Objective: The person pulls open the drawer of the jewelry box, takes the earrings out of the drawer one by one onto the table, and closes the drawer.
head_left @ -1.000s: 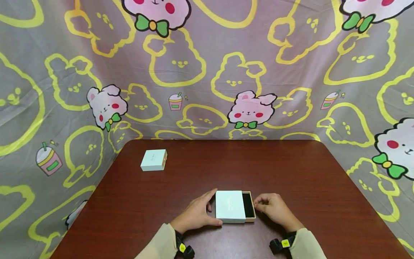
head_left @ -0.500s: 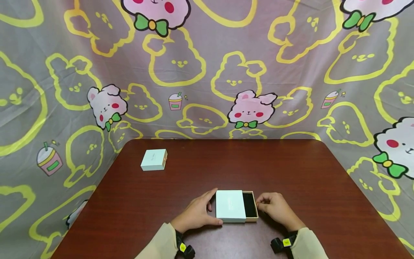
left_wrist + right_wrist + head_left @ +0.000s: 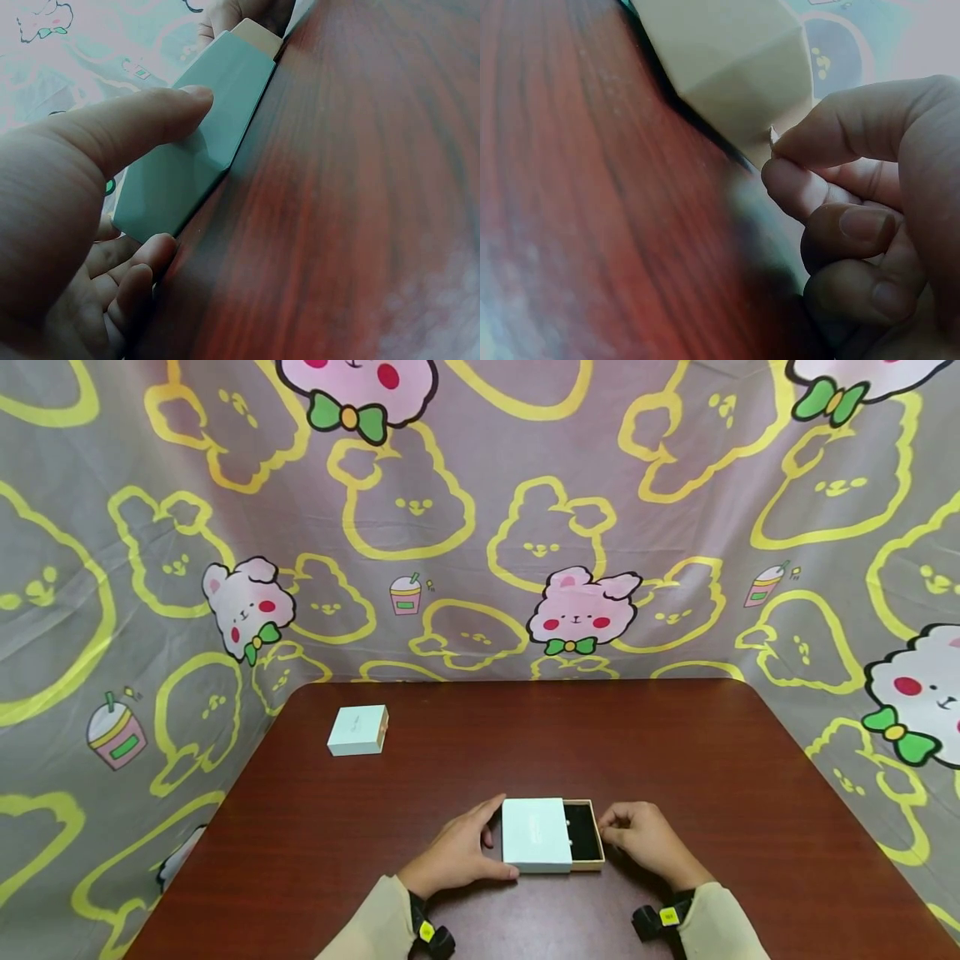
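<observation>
A flat drawer-style gift box with a pale mint sleeve (image 3: pixel 536 835) lies on the table. Its beige-edged drawer (image 3: pixel 587 847) with black lining sticks out on the right; two small pale dots show on the lining. My left hand (image 3: pixel 459 853) grips the sleeve's left end, thumb on the near side and fingers around the far corner. In the left wrist view the thumb (image 3: pixel 172 112) presses the sleeve's side. At the drawer's outer end, my right hand (image 3: pixel 643 843) pinches a small pull tab (image 3: pixel 773 138) between thumb and forefinger, other fingers curled.
A second mint box (image 3: pixel 357 730), closed, stands at the back left of the brown wooden table (image 3: pixel 675 743). A grey cloth (image 3: pixel 450 510) with yellow outlines and rabbit faces hangs behind the table and along both sides.
The drawer has slid farther right out of the sleeve, along with my right hand. Pale dots on the black lining have come into view. My left hand stays on the sleeve.
</observation>
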Demonstrator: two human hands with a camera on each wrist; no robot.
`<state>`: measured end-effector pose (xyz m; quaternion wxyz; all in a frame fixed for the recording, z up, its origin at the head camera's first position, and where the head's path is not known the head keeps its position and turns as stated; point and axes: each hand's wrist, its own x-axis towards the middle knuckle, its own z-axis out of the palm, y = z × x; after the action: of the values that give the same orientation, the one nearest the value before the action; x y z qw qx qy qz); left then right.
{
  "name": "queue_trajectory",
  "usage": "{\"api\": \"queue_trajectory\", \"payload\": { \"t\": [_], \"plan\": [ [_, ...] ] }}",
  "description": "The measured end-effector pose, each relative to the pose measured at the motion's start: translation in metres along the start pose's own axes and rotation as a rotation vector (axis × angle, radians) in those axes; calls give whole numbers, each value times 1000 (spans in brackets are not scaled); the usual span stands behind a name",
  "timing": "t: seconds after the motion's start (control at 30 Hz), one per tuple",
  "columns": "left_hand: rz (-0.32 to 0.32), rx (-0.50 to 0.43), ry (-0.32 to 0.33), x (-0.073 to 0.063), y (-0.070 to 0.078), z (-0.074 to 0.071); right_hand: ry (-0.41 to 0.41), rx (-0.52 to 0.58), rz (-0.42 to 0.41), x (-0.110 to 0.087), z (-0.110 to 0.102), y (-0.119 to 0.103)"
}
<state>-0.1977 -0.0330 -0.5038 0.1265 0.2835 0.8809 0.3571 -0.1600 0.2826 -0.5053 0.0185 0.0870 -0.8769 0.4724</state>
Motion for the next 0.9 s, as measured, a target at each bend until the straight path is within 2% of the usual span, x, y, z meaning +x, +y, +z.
{"api": "queue_trajectory", "payload": {
  "t": [0.57,0.9],
  "plan": [
    [-7,-6,0,1,-1,2,18,-2,39,-1,-2,3],
    [-1,-5,-1,1,0,0,33,-29,35,0,-4,1]
  ]
}}
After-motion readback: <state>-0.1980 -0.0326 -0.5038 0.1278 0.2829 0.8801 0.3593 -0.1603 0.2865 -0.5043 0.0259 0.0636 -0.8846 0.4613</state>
